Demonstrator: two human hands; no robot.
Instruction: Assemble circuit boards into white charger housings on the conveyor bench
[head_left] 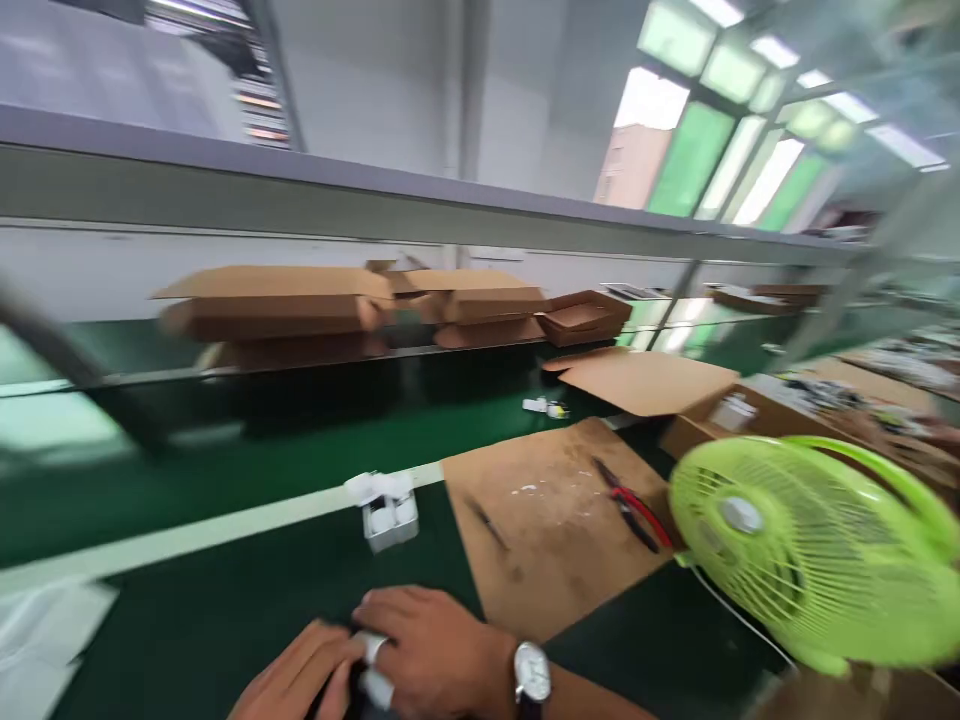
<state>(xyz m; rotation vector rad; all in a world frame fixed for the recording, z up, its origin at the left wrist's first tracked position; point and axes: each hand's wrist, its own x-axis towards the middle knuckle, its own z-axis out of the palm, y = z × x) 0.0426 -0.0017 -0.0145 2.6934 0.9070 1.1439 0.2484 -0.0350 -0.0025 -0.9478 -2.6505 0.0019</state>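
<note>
At the bottom centre, my left hand (304,672) and my right hand (431,650) are close together. Between them is a small white object (375,688), blurred and partly covered by the fingers, with something dark beside it. My right hand's fingers curl over the white piece, and a wristwatch (532,672) is on that wrist. The fingers of my left hand are bent against a dark item that is mostly hidden. Beyond the hands a small white box (391,522) with white pieces in it stands on the green table (187,610).
Red-handled pliers (637,510) and a thin dark tool (489,525) lie on a brown cardboard sheet (555,590). A green fan (810,550) stands at the right. Open cartons (277,310) line the back under a shelf (420,205). White sheets (45,640) lie at the left.
</note>
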